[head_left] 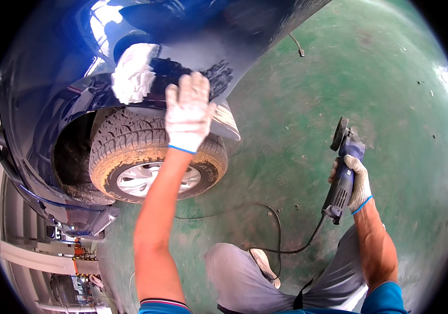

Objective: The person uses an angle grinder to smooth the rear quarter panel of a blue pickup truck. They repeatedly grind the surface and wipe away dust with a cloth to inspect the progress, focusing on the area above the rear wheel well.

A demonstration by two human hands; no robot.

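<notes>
Pressing our knit-gloved left hand [188,111], fingers together, flat on the glossy blue fender [192,31], we are clamping our right hand [359,183] around the angle grinder [343,172] at three o'clock.

Worn green painted floor [339,78], scattered grit, bright glare at right, pale structure [30,256] lower left

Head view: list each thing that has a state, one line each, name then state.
Left hand: gloved, pressed flat on the blue car panel.
Right hand: gloved, gripping the angle grinder, held off the panel.
White filler patch: bare, unpainted.
Wheel: mounted, resting on the green floor.
Power cord: attached to the grinder, trailing slack.
</notes>
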